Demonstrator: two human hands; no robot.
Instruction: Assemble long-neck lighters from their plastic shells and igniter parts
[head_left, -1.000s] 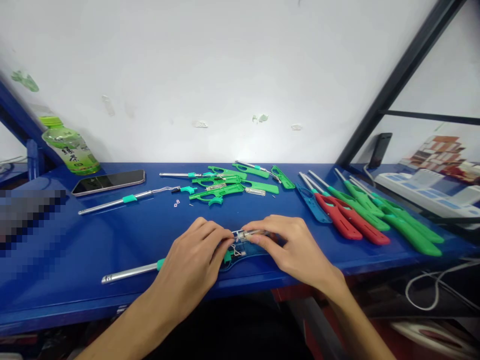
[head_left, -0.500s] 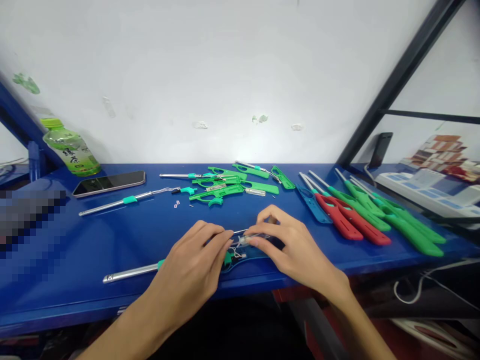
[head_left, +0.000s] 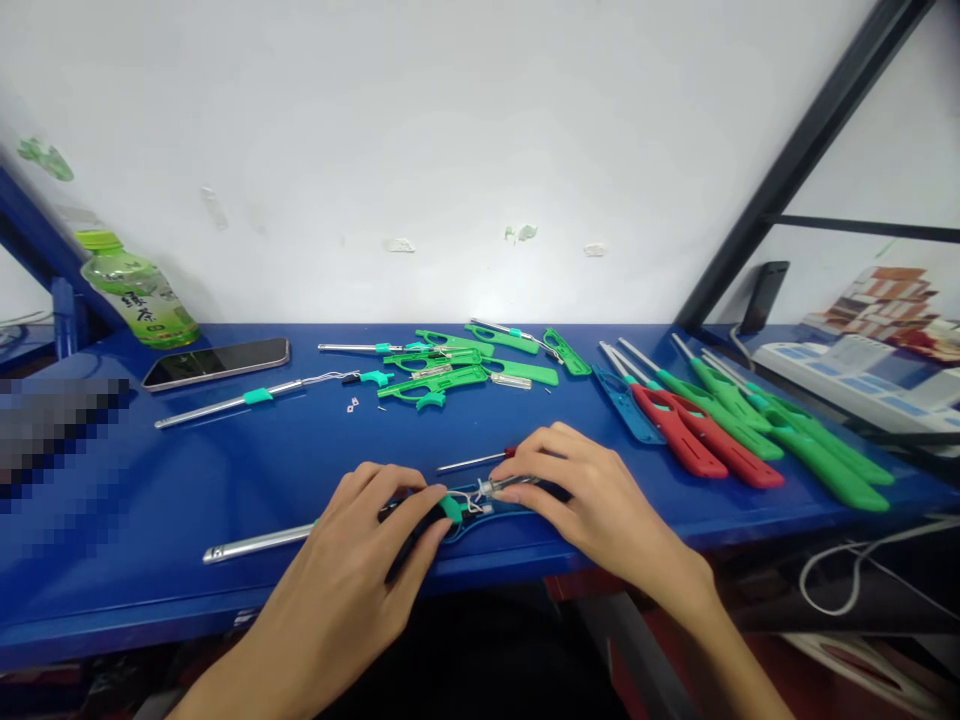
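Opened lighter: While its open blue shell (head_left: 513,508) lies near the front edge of the worktop (head_left: 300,460), its metal tube (head_left: 255,543) points left.
Trigger and wires: the green trigger (head_left: 453,508) sits at the shell; thin white wires (head_left: 474,499) run beside it.
Left hand: the left hand (head_left: 367,560) curls over the tube end of the shell, thumb and forefinger at the trigger; grip pressure cannot be told.
Right hand: the right hand (head_left: 592,490) pinches a clear part (head_left: 486,488) between thumb and fingers, above the shell.
Handling: the assembly is probably light and stiff; the tube may be slippery, the wires fragile. Hold the shell by its side edges and the clear part by its body, clear of the wires.
Screwdriver: the thin-shafted, red-handled screwdriver (head_left: 472,463) lies just behind the shell.
Behind: green shells (head_left: 442,385) lie grouped toward the wall.
Right side: red lighters (head_left: 675,430) lie beside green ones.
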